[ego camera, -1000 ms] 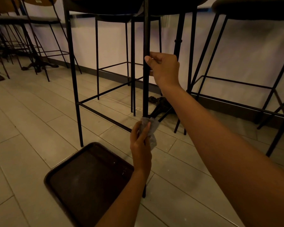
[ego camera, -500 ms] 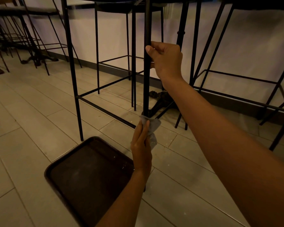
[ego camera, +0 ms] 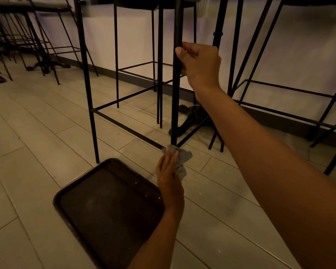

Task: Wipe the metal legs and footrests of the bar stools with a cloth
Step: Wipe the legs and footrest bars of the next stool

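A pale plank floor (ego camera: pixel 37 133) runs to a white wall at the far side, where a row of black metal stools (ego camera: pixel 279 90) stands. The nearest stool (ego camera: pixel 85 74) fills the middle of the view. A dark tray (ego camera: pixel 109 210) lies flat on the floor, near and left of it, speckled with white crumbs.

The stool's near right leg (ego camera: pixel 176 94) is the one being worked. A footrest (ego camera: pixel 128 129) meets it low down, coming in from the left. Behind the leg sits a cast table base (ego camera: pixel 194 117).

The right hand (ego camera: pixel 200 65) is curled round the leg high up, thumb on the near side, steadying it. The left hand (ego camera: pixel 169 171) has its fingers closed on a crumpled grey cloth (ego camera: pixel 182 158), pressing it against the leg right at the footrest joint. The foot of the leg is hidden behind the left arm.

From here, the likeliest miss is the stretch below the joint, which is easy to skip. A hard downward stroke could drag the cloth onto the gritty floor and smear dirt back onto the metal. If the upper grip loosens, a sideways rub may skid or rock the light stool. The left forearm passes just beside the tray and could nudge it.
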Available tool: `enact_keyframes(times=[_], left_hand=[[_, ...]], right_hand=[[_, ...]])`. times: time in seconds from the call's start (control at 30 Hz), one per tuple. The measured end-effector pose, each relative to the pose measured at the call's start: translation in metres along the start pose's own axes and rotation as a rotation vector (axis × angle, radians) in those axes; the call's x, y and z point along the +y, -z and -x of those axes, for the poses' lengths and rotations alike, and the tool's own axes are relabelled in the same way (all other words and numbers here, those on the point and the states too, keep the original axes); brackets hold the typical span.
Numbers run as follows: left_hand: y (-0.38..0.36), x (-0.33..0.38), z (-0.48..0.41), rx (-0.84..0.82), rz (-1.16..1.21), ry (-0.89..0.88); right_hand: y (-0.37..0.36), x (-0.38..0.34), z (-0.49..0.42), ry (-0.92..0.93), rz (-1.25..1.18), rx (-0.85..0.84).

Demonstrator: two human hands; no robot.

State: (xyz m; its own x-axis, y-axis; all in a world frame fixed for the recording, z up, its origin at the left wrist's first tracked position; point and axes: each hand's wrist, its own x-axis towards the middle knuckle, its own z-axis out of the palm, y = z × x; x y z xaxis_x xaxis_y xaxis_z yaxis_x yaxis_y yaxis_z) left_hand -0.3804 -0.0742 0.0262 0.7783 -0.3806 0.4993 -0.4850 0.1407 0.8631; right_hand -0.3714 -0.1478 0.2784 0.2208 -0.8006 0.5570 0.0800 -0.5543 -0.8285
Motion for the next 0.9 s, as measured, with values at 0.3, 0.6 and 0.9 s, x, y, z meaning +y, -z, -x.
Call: enact_keyframes(times=[0.3, 0.6, 0.9], left_hand=[[-0.005, 0.011, 0.003, 0.138, 0.258, 0.231], [-0.001, -0.001, 0.012, 0.071, 0.214, 0.224], [-0.007, 0.002, 0.009, 0.103, 0.276, 0.405]], right_hand=[[0.000, 0.001, 0.002, 0.023, -0.016, 0.004], [-0.002, 0.006, 0.000, 0.027, -0.024, 0.010], [-0.002, 0.007, -0.001, 0.026, -0.026, 0.012]])
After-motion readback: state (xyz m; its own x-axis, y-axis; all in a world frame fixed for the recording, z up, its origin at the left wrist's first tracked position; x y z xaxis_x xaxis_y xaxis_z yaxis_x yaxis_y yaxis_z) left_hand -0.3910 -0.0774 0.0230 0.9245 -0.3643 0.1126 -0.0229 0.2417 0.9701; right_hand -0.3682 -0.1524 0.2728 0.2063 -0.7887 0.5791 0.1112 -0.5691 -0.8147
